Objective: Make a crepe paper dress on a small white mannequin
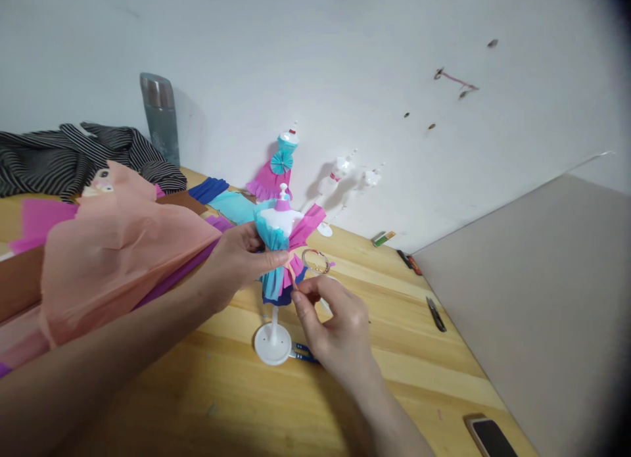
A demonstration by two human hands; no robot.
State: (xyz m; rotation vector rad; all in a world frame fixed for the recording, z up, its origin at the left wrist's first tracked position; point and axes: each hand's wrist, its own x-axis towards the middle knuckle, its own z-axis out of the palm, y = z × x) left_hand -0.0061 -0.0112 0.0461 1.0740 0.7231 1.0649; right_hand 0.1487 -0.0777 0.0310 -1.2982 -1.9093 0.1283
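One wooden table [419, 352]; one dress form [279, 219] upright on it, between two hands. Left hand [244, 253] grips its waist, best kept firm; right hand [335, 319] pinches one thin peach strip [294, 281], which wants gentle, even tension. Behind: one bottle [163, 128], three smaller-looking forms [280, 162]

The head camera is looking forward and down past the nearby left hand [245, 254] and right hand [340, 320], facing a wall [305, 62].
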